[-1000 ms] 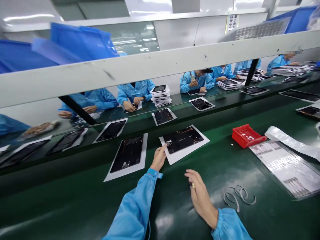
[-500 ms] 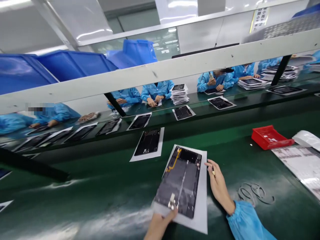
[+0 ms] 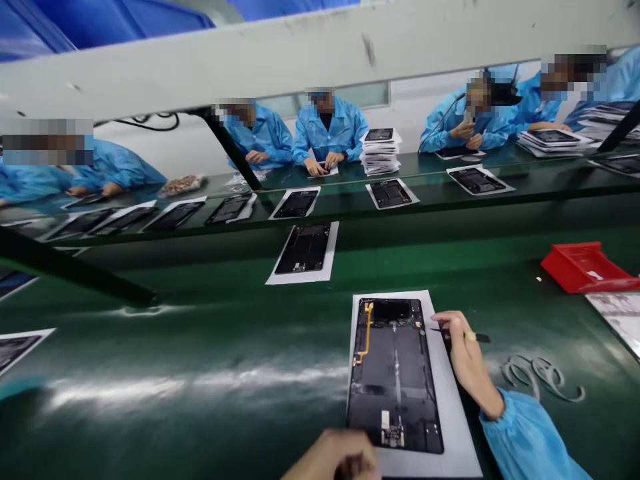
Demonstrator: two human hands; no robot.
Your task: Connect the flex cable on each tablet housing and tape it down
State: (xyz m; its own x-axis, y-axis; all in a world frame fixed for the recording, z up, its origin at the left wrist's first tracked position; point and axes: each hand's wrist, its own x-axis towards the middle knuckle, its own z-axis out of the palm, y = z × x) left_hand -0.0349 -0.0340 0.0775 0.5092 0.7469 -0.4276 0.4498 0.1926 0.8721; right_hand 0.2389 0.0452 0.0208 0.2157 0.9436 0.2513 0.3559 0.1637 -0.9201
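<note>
A dark open tablet chassis (image 3: 394,373) with a yellow flex cable lies on a white sheet (image 3: 457,427) on the green bench, straight in front of me. My right hand (image 3: 467,363) rests at the sheet's right edge, fingers closed on thin black tweezers (image 3: 475,337) whose tip points at the chassis top right. My left hand (image 3: 335,457) shows only as curled knuckles at the bottom edge, touching the sheet's near left corner.
Another chassis on a sheet (image 3: 305,250) lies further back, and several more ride the conveyor (image 3: 295,203) beyond. A red tray (image 3: 583,267) stands at right, curled grey strips (image 3: 543,377) beside my right sleeve. Co-workers in blue coats (image 3: 327,130) sit opposite behind a white beam (image 3: 300,60).
The chassis on its sheet has been drawn toward me and turned square to me. My left hand slid to the bottom edge. My right hand moved up beside the sheet with the tweezers.
</note>
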